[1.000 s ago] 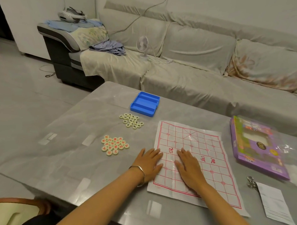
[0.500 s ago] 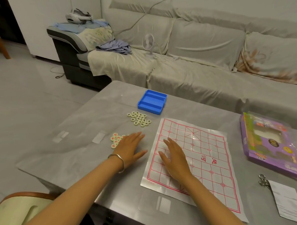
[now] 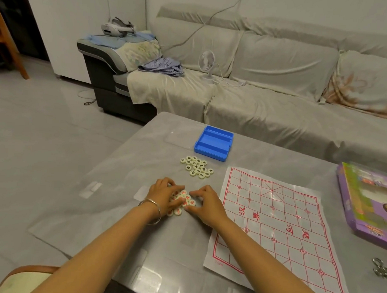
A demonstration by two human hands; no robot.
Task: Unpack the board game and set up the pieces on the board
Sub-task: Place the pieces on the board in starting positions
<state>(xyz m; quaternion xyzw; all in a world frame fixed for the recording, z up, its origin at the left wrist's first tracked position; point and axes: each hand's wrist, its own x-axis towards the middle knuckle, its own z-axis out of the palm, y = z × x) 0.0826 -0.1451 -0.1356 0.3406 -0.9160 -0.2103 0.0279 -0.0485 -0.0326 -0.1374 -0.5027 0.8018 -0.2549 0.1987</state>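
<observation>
The paper board, white with a red grid, lies flat on the grey table. Left of it sits a pile of pale round pieces with red characters. My left hand and my right hand flank this pile, fingers and thumbs curled in around it from both sides. Part of the pile is hidden under my left fingers. Further back, a second pile of pieces with black characters lies untouched. Behind that stands the open blue piece case, with nothing visible inside.
The purple game box in clear wrap lies at the right table edge. Metal scissors show at the lower right. A chair back is at the bottom left. A covered sofa runs behind the table.
Both hands left the board and moved left to the red pieces. The left hand reached the pile first, then the right joined it, and both now curl around the pile.
</observation>
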